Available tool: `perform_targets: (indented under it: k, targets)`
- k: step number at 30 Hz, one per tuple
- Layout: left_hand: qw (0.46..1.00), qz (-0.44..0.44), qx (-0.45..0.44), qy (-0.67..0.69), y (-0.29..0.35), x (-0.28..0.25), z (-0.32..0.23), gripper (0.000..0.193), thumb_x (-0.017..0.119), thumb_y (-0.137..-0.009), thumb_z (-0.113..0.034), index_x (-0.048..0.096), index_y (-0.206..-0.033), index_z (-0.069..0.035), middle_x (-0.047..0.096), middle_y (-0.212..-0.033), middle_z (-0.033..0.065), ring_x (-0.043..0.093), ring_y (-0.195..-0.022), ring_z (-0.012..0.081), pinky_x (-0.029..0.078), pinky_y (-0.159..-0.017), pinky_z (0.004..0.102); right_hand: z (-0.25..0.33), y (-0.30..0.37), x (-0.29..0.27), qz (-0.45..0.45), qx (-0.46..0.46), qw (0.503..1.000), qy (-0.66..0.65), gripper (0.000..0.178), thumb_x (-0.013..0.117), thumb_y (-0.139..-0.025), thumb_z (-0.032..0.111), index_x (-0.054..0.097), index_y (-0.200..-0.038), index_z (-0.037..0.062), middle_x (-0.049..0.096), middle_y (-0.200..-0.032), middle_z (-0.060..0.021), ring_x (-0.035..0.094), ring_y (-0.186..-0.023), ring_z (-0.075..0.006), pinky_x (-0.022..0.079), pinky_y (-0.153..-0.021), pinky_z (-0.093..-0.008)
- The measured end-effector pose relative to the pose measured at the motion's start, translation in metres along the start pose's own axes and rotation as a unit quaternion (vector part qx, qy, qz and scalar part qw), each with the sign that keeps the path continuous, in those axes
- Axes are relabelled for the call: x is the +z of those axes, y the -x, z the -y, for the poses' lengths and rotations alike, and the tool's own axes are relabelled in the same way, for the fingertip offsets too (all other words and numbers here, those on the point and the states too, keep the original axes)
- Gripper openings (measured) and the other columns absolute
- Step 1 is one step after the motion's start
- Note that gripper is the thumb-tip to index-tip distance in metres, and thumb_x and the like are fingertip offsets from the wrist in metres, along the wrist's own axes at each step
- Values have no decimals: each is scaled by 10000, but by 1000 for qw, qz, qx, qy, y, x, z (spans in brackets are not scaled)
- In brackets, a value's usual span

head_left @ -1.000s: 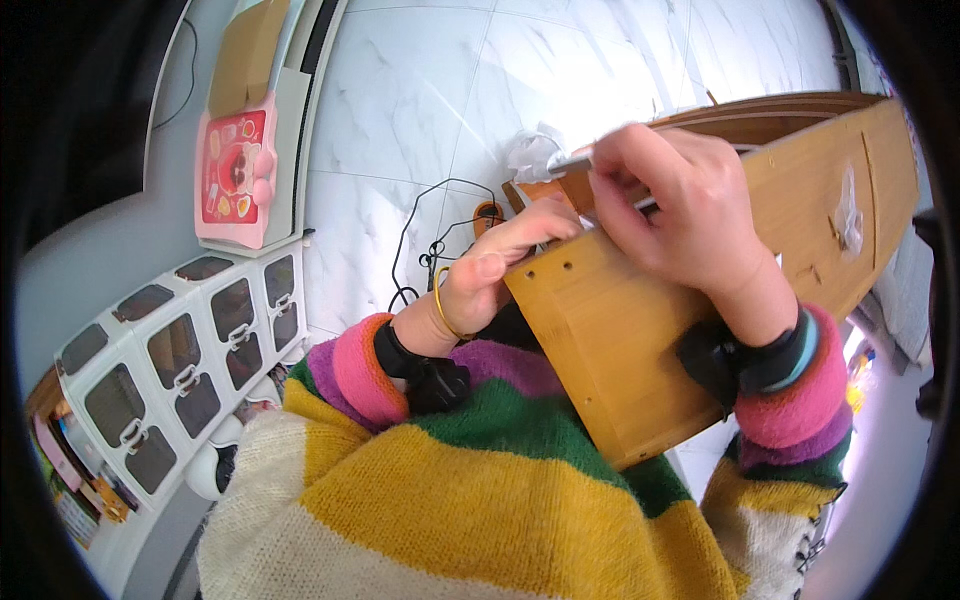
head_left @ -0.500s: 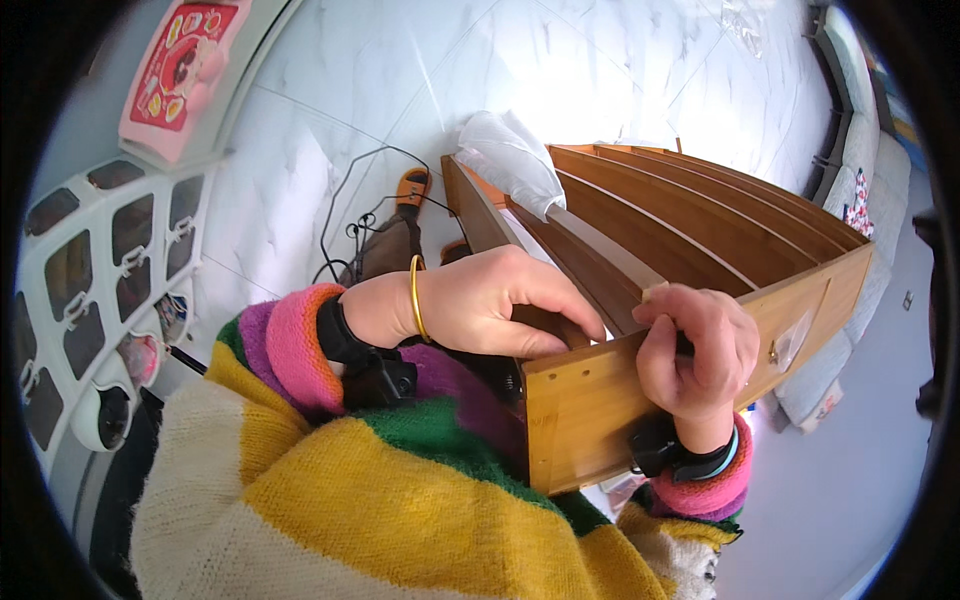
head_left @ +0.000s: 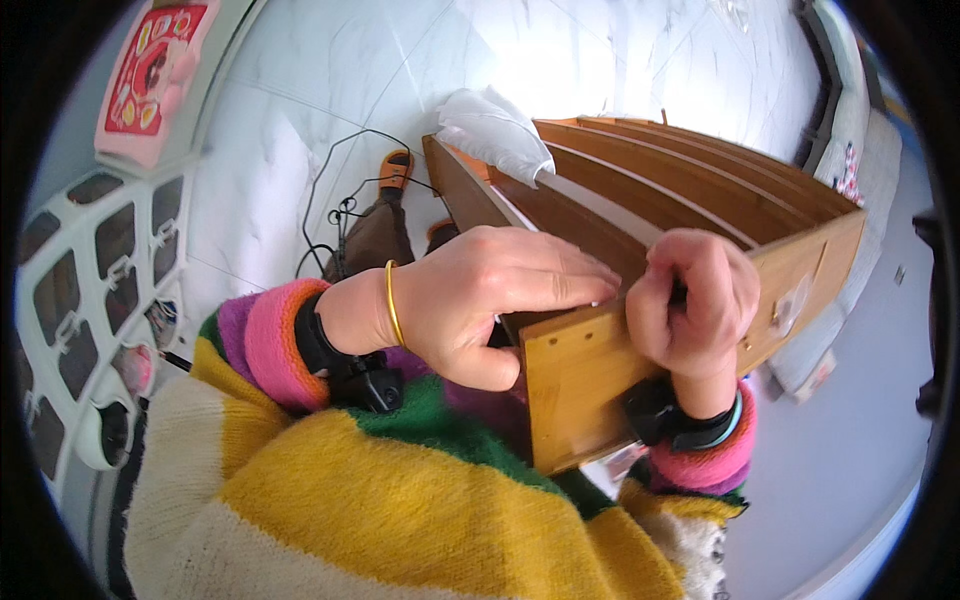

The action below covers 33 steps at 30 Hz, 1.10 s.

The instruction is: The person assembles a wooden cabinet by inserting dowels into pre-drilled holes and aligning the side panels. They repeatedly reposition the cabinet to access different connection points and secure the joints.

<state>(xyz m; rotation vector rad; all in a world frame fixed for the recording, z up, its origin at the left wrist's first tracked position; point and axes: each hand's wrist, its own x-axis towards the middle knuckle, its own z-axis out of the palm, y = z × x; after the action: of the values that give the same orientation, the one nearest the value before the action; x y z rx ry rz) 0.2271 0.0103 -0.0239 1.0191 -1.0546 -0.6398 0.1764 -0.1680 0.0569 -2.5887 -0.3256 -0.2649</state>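
Note:
A wooden shelf unit [head_left: 570,405] leans up in front of me, its side panel nearest my body. Along that panel's upper edge lies my left hand [head_left: 490,300], fingers stretched out together and thumb apart, fingertips at the inner side of the edge. My right hand [head_left: 697,300] is closed like a fist against the same edge, farther right. Whatever its curled fingers hold, if anything, is hidden. Two small holes show near the panel's left corner. Inside the unit, a crumpled white plastic bag [head_left: 495,130] rests at the far left end.
A black cable [head_left: 310,215] loops over the marble-patterned floor beside my orange slipper [head_left: 396,170]. White storage bins [head_left: 95,290] stand at the left, below a pink panel [head_left: 155,75]. A grey sofa [head_left: 875,185] is at the right. A clear plastic packet [head_left: 792,303] clings to the side panel.
My left fingers have straightened from a bent reach over the edge, with the thumb drawn back. The right hand has curled tighter and turned. The view has shifted slightly.

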Motion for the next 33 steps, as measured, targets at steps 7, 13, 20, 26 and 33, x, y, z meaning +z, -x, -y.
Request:
perform_targets:
  k: [7, 13, 20, 26, 33]
  targets:
    - [992, -69, -89, -49, -7, 11, -13, 507, 605, -651, -226, 522, -1050, 76, 558, -1050, 215, 555, -963, 324, 427, -856, 366, -9, 1, 9, -46, 5, 998, 35, 133, 566, -598, 66, 447, -654, 87, 428, -459, -50, 475, -405, -225, 374, -380, -321]
    - [986, -90, -45, -130, -4, 16, -10, 454, 578, -659, -222, 544, -992, 86, 587, -919, 197, 582, -807, 308, 463, -743, 343, -13, 6, 14, -81, -1, 995, 58, 143, 565, -614, 108, 424, -634, 98, 441, -428, -54, 490, -391, -236, 381, -364, -336]
    - [982, -112, -10, -151, -1, 17, -6, 418, 560, -652, -209, 555, -934, 100, 582, -838, 195, 571, -775, 322, 457, -733, 352, -13, 6, 17, -74, 8, 994, 78, 157, 581, -611, 150, 433, -631, 102, 463, -422, -71, 506, -391, -249, 395, -363, -352]
    - [981, -132, -33, -141, 3, 19, -7, 407, 564, -640, -203, 562, -916, 96, 579, -808, 189, 565, -762, 328, 452, -752, 371, -12, 4, 19, -77, 7, 994, 75, 173, 593, -607, 158, 430, -623, 102, 462, -417, -67, 511, -390, -247, 401, -360, -348]
    - [976, -147, -42, -152, 6, 21, -9, 403, 561, -650, -210, 567, -925, 86, 590, -837, 185, 582, -786, 342, 435, -840, 416, -13, 6, 20, -88, -1, 994, 70, 186, 601, -603, 158, 424, -621, 103, 452, -411, -60, 501, -378, -239, 390, -351, -340]
